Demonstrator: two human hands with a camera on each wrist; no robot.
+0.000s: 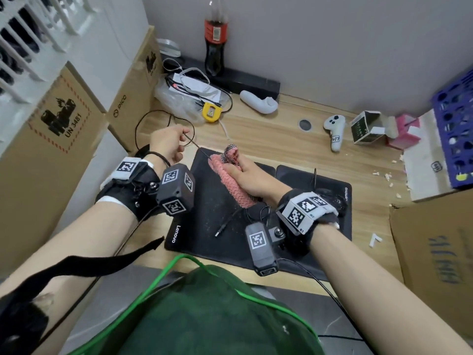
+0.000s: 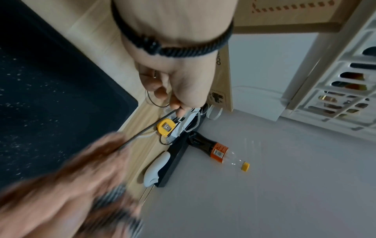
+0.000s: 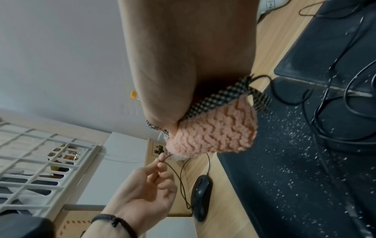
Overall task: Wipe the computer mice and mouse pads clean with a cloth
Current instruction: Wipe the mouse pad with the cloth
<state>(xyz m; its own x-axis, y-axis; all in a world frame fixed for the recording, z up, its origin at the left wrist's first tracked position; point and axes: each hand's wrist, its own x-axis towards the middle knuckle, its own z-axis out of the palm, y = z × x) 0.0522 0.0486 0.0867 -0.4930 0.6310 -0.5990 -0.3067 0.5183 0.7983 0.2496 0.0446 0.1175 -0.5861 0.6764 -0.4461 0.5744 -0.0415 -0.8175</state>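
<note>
The thin, limp mouse cable (image 1: 190,140) is pinched by the left hand (image 1: 167,144) while the soft cloth (image 1: 231,179), best gripped bunched, is clasped by the right hand (image 1: 252,179).

A pink ribbed cloth (image 1: 231,179) lies over two speckled black mouse pads (image 1: 212,221).

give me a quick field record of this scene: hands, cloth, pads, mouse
left hand: pinches a thin black cable, pulled taut
right hand: grips the pink cloth, which runs along the cable
mouse pads: two black ones side by side, speckled with white crumbs
mouse: black, on the desk beside the left pad
</note>
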